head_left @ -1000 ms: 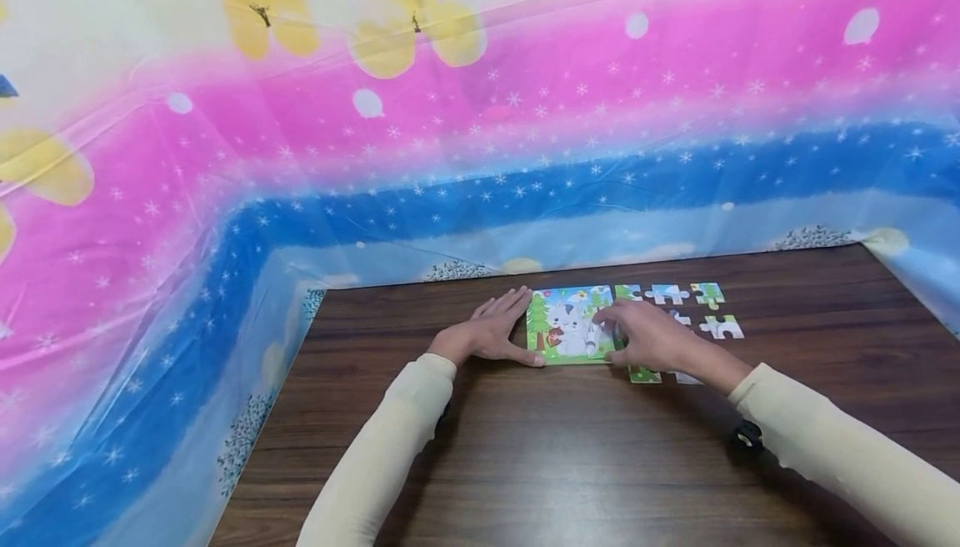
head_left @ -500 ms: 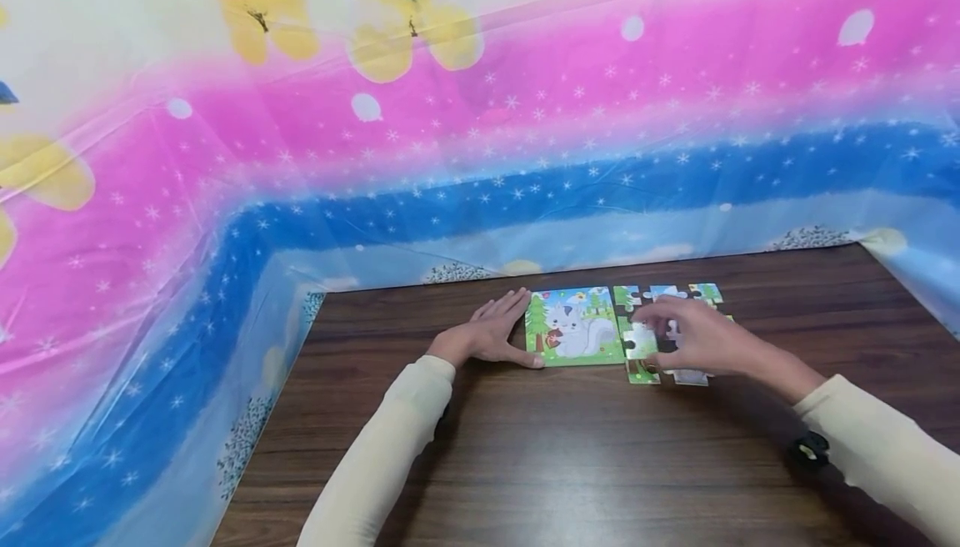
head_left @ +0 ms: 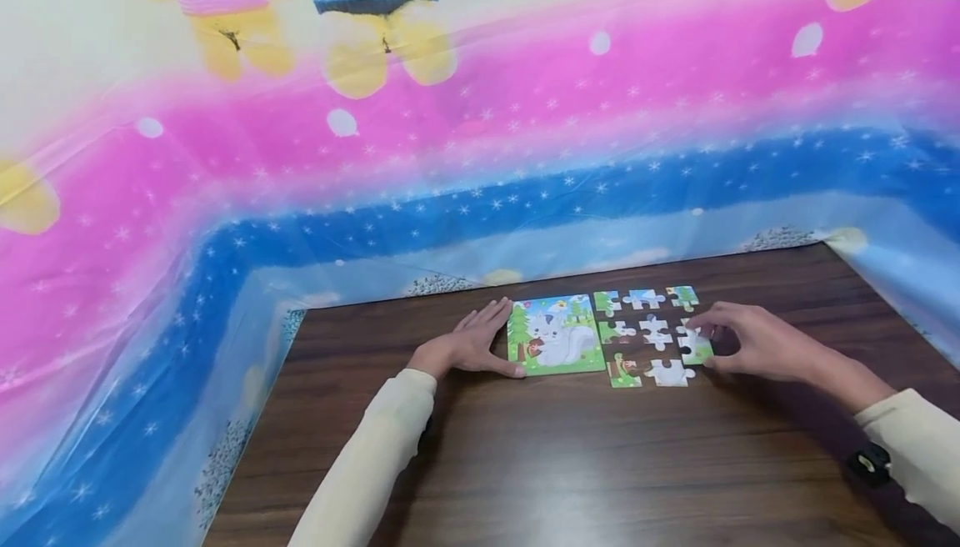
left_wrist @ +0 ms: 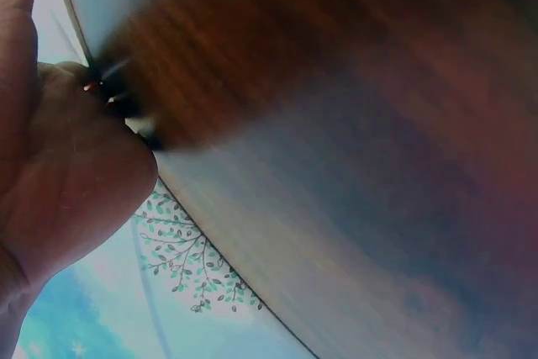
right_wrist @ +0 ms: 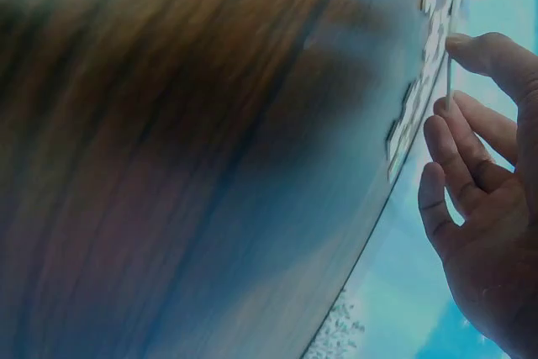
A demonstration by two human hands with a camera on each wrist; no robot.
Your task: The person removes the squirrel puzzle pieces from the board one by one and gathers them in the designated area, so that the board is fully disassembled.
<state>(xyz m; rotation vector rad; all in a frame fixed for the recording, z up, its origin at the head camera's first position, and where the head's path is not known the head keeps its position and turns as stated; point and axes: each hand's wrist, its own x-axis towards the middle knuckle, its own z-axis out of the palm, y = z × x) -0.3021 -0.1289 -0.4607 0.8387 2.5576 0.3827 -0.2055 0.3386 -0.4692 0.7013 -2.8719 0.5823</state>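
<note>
A square picture board (head_left: pixel 557 335) with a white squirrel holding an acorn lies near the table's back edge. Beside its left edge my left hand (head_left: pixel 474 343) rests with fingers spread and the thumb at the near left corner. To the right, loose jigsaw pieces (head_left: pixel 656 332) lie in spaced rows. My right hand (head_left: pixel 761 345) pinches a jigsaw puzzle piece (head_left: pixel 697 348), white and green, by its right side at the end of the middle row. In the right wrist view that puzzle piece (right_wrist: pixel 450 77) shows edge-on between thumb and fingertip, held above the table.
The dark wooden table (head_left: pixel 525 455) stretches toward me. A printed pink and blue cloth (head_left: pixel 480 155) hangs behind it and along its sides. In the left wrist view my palm (left_wrist: pixel 67 166) shows near the table edge.
My right hand has moved right, from over the picture board to the right end of the pieces, with the puzzle piece in its pinch. The left hand keeps its place by the board.
</note>
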